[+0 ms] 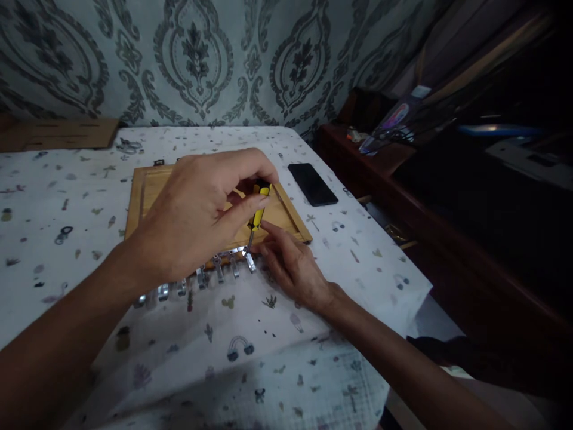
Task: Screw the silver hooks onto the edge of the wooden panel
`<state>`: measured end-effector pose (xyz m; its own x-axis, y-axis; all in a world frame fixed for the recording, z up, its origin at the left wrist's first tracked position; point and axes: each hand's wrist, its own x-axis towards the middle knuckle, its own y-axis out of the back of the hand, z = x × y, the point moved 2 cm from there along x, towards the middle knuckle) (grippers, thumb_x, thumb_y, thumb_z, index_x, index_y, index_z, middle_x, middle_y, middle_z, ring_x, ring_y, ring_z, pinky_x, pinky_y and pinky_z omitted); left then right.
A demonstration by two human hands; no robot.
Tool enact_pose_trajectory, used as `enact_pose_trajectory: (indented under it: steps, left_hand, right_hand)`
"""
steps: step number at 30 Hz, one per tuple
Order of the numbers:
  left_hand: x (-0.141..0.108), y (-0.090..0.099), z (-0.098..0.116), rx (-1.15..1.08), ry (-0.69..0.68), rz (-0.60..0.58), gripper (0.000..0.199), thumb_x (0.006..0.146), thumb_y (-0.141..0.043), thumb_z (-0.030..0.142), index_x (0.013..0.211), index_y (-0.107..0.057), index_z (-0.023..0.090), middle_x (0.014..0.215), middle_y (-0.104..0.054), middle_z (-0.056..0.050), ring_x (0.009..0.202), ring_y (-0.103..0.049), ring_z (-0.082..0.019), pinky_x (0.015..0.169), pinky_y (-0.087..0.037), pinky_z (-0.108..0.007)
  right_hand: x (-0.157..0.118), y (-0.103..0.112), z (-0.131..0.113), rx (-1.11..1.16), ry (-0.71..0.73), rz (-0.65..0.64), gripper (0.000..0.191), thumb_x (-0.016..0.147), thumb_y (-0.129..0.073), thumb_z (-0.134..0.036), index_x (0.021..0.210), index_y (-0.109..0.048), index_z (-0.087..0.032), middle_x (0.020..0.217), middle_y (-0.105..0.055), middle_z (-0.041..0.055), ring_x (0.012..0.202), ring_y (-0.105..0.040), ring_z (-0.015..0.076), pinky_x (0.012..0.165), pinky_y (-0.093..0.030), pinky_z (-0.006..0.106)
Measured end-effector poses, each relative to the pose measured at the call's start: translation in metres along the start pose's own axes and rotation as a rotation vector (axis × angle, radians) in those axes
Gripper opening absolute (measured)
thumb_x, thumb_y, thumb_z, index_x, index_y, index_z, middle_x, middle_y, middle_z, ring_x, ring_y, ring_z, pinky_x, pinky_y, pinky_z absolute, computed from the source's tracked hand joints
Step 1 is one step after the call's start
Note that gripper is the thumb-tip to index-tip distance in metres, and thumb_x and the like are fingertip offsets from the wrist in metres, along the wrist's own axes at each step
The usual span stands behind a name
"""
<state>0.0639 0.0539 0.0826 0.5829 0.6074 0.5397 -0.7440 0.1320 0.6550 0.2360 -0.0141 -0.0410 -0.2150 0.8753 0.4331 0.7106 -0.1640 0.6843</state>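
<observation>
A yellow-and-black screwdriver (257, 215) stands nearly upright, slightly tilted. Its handle is gripped between the thumb and fingers of my left hand (201, 209). The tip meets a strip of shiny metal hooks (219, 269) along the near edge of a framed wooden board (290, 215), at the last hook on the right. My right hand (290, 263) holds the board's near edge beside that hook, its index finger lying close to the screwdriver shaft. My left hand and forearm cover much of the board. Whether a screw sits under the tip is too small to see.
A black phone (312, 184) lies right of the board on the patterned white tablecloth (224, 352). Flat cardboard (67, 134) and a small metallic item (128, 145) lie at the back left. Past the table's right edge stands dark red furniture (380, 185) with a plastic bottle (394, 119).
</observation>
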Motion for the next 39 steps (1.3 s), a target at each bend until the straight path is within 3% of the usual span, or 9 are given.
enact_pose_trajectory:
  steps: [18,29,34,39]
  left_hand:
    - [0.0,0.0019,0.0039,0.003,-0.021,-0.021,0.016,0.087,-0.055,0.02,0.091,-0.069,0.024,0.085,-0.071,0.008,0.077,-0.07,-0.012,0.071,-0.052,-0.021]
    - [0.0002,-0.0011,-0.0002,0.001,0.024,0.0,0.014,0.087,-0.061,0.018,0.093,-0.071,0.026,0.092,-0.075,0.005,0.083,-0.071,-0.016,0.074,-0.056,-0.024]
    - [-0.0011,-0.0049,-0.0027,-0.032,-0.049,0.022,0.005,0.087,-0.069,0.022,0.089,-0.069,0.027,0.093,-0.072,0.002,0.083,-0.069,-0.017,0.075,-0.059,-0.029]
    - [-0.0008,-0.0025,0.0001,-0.044,-0.063,0.022,0.01,0.085,-0.068,0.014,0.087,-0.069,0.024,0.09,-0.069,0.0,0.082,-0.066,-0.015,0.068,-0.056,-0.024]
  right_hand:
    - [0.0004,0.0001,-0.0008,-0.012,0.013,0.009,0.044,0.103,-0.042,-0.024,0.146,-0.042,-0.017,0.102,-0.077,0.0084,0.089,-0.07,0.0203,0.088,-0.056,0.041]
    - [-0.0002,0.0004,-0.0007,-0.004,-0.027,-0.012,0.048,0.102,-0.041,-0.025,0.15,-0.041,-0.022,0.104,-0.076,0.0076,0.092,-0.07,0.0213,0.089,-0.057,0.043]
    - [0.0002,0.0005,-0.0009,-0.009,-0.006,0.006,0.045,0.103,-0.041,-0.027,0.147,-0.044,-0.017,0.103,-0.076,0.009,0.095,-0.07,0.0214,0.091,-0.056,0.043]
    - [0.0009,0.0004,-0.0011,-0.005,0.005,0.003,0.045,0.104,-0.042,-0.027,0.147,-0.044,-0.015,0.103,-0.077,0.0095,0.094,-0.07,0.0211,0.091,-0.056,0.042]
